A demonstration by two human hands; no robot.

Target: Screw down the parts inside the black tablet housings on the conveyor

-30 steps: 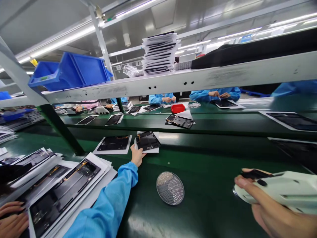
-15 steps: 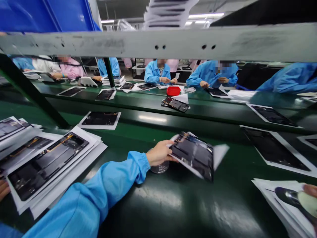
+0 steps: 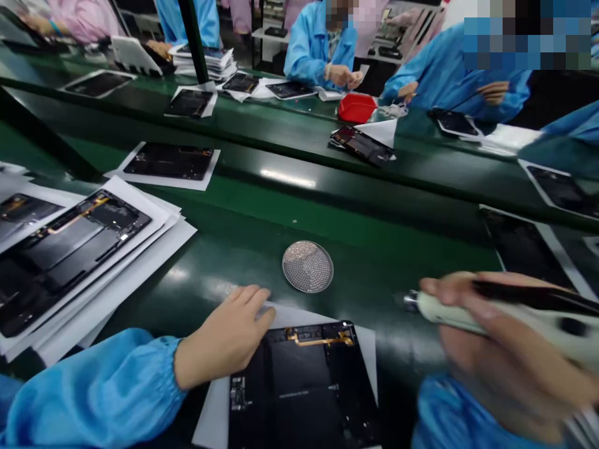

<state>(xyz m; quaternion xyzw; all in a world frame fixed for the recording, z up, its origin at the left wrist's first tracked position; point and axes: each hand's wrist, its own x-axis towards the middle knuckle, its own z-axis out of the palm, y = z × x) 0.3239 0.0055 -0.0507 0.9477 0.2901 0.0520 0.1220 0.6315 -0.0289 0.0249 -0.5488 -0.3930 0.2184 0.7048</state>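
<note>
An opened tablet (image 3: 299, 386), dark inside with an orange flex cable along its top, lies on a white paper sheet (image 3: 369, 349) in front of me. My left hand (image 3: 229, 333) rests at its upper left corner, fingers stretched out over the paper. To the right of the tablet, my right hand (image 3: 505, 330) is wrapped round a pale green electric screwdriver (image 3: 458, 315) with a metal tip, apart from the tablet. A slim dark tool (image 3: 528, 296) also sits in that blurred hand; its kind is unclear. Beyond the tablet is a round dimpled metal dish (image 3: 307, 268) with small pieces in it.
A stack of opened tablets and papers (image 3: 93, 249) stands on the left. More tablets on paper lie on the belt, one at the left (image 3: 171, 163) and one at the right (image 3: 528, 249). A red box (image 3: 357, 108) and co-workers in blue sleeves are across the line.
The tablet, earlier in the air in my left hand, now lies on the bench, and that hand has loosened. My right hand has come in from the right edge with the screwdriver. The view has tilted down.
</note>
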